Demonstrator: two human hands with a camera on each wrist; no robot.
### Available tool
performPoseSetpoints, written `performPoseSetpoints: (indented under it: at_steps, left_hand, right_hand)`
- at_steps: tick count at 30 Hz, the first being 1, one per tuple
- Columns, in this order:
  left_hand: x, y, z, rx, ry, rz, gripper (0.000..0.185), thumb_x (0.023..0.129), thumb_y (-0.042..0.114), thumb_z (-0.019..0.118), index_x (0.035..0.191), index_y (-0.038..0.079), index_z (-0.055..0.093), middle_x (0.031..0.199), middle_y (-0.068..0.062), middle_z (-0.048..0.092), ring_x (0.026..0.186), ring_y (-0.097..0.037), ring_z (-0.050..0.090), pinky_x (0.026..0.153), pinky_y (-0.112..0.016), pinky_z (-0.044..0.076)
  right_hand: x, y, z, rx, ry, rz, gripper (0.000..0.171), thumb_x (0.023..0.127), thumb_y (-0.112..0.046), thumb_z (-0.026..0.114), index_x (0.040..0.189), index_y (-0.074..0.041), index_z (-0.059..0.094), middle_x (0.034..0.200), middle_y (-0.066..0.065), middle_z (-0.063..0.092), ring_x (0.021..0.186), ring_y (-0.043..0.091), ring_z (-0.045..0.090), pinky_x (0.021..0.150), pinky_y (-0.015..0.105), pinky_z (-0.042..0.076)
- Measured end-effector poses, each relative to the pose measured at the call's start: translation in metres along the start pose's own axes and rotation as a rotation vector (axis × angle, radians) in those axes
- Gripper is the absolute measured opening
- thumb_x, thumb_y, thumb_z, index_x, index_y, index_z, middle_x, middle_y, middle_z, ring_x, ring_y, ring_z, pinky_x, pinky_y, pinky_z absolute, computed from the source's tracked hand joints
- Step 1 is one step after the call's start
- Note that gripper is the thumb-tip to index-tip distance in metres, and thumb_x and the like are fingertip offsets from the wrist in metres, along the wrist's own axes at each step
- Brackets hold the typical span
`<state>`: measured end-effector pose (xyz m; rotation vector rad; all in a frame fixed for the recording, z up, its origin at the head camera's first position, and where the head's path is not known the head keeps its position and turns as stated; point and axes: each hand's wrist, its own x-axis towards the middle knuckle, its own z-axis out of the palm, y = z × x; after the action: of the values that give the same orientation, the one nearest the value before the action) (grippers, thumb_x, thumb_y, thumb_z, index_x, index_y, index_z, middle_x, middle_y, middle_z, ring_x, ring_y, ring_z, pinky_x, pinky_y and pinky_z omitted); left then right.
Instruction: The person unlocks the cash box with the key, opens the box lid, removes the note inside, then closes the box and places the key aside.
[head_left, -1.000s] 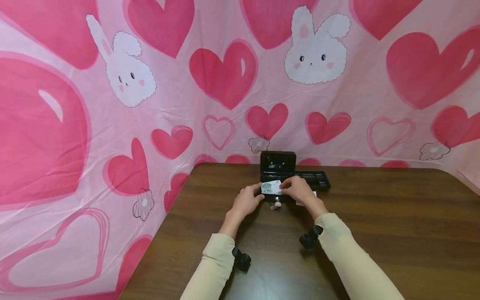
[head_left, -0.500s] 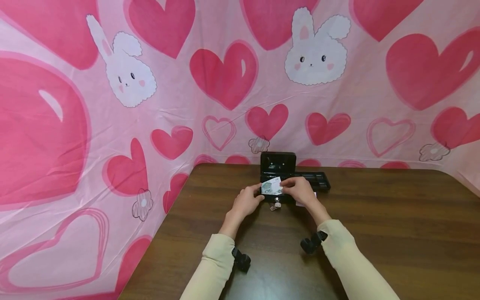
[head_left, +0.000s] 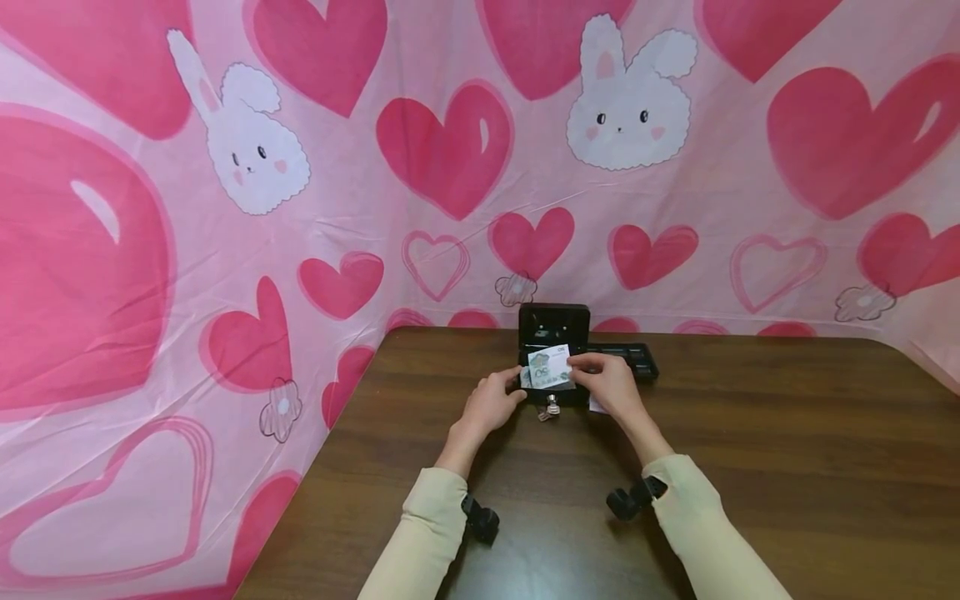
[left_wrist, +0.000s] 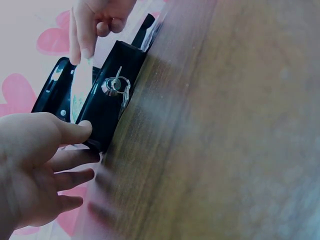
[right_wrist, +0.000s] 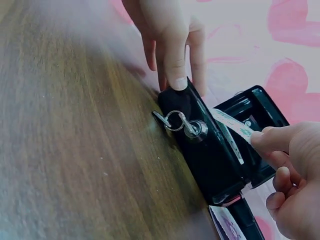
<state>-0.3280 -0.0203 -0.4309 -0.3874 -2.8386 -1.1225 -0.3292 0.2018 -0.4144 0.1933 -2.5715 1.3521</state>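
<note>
Your right hand [head_left: 611, 387] pinches a banknote [head_left: 551, 367] by its right edge between thumb and forefinger, holding it upright over the open black cash box [head_left: 553, 362]. The box sits on the brown wooden table [head_left: 750, 450] near its far edge, with its lid [head_left: 554, 322] standing up behind the note. In the right wrist view the banknote [right_wrist: 232, 127] slants across the box's opening, its lower end inside the box, and your fingertips [right_wrist: 265, 140] close on its upper end.

Your left hand [head_left: 491, 402] rests against the box's front left corner. The thumb [left_wrist: 75, 132] presses the black wall, and the other fingers lie loosely spread beside it, curling round nothing.

A key [right_wrist: 187, 125] sits in the lock on the box's front face, with a ring and a second key [right_wrist: 162, 120] hanging from it down toward the table top.

Just right of the box lies a black tray [head_left: 633, 358], touching or nearly touching it. A white slip [head_left: 596, 406] peeks out under your right hand. Pink cloth [head_left: 225, 208] printed with hearts and rabbits hangs behind and to the left of the table.
</note>
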Motion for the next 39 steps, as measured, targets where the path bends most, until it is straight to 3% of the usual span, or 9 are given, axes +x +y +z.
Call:
performPoseSetpoints:
  at_steps: [11, 18, 26, 31, 39]
  left_hand:
    - [0.001, 0.001, 0.001, 0.001, -0.002, -0.015, 0.050, 0.097, 0.022, 0.064, 0.145, 0.015, 0.053, 0.136, -0.011, 0.063, 0.126, -0.028, 0.060, 0.102, -0.053, 0.047]
    - [0.000, 0.001, 0.001, 0.004, -0.003, -0.001, 0.050, 0.097, 0.021, 0.064, 0.145, 0.014, 0.053, 0.137, -0.011, 0.062, 0.126, -0.028, 0.060, 0.102, -0.052, 0.047]
    - [0.000, 0.000, 0.000, 0.006, 0.007, 0.017, 0.050, 0.097, 0.021, 0.064, 0.145, 0.013, 0.053, 0.138, -0.011, 0.062, 0.127, -0.028, 0.059, 0.103, -0.052, 0.046]
    - [0.000, 0.000, 0.001, 0.007, 0.012, 0.018, 0.049, 0.097, 0.022, 0.064, 0.144, 0.013, 0.054, 0.138, -0.011, 0.062, 0.125, -0.029, 0.060, 0.103, -0.051, 0.046]
    - [-0.001, 0.000, 0.001, 0.001, 0.008, 0.014, 0.050, 0.097, 0.022, 0.064, 0.144, 0.013, 0.054, 0.138, -0.012, 0.062, 0.126, -0.030, 0.060, 0.104, -0.052, 0.046]
  right_hand:
    - [-0.004, 0.006, -0.009, 0.078, 0.037, 0.036, 0.028, 0.092, -0.020, 0.070, 0.118, -0.009, 0.073, 0.116, 0.014, 0.072, 0.101, 0.025, 0.061, 0.086, 0.032, 0.047]
    - [-0.004, 0.007, -0.014, 0.112, 0.062, -0.025, 0.025, 0.091, -0.014, 0.071, 0.114, -0.005, 0.073, 0.104, 0.015, 0.072, 0.084, 0.009, 0.060, 0.072, 0.017, 0.048]
    - [-0.002, 0.005, -0.023, 0.138, 0.076, -0.057, 0.025, 0.090, -0.014, 0.071, 0.114, -0.005, 0.072, 0.101, 0.015, 0.071, 0.082, 0.007, 0.060, 0.072, 0.017, 0.048]
    - [-0.002, 0.005, -0.029, 0.221, 0.105, -0.043, 0.026, 0.090, -0.011, 0.071, 0.115, -0.002, 0.071, 0.098, 0.013, 0.069, 0.078, 0.003, 0.058, 0.066, 0.020, 0.050]
    - [-0.003, 0.002, -0.043, 0.269, 0.109, -0.005, 0.029, 0.091, -0.012, 0.069, 0.117, 0.000, 0.069, 0.089, -0.004, 0.066, 0.075, 0.001, 0.056, 0.064, 0.025, 0.050]
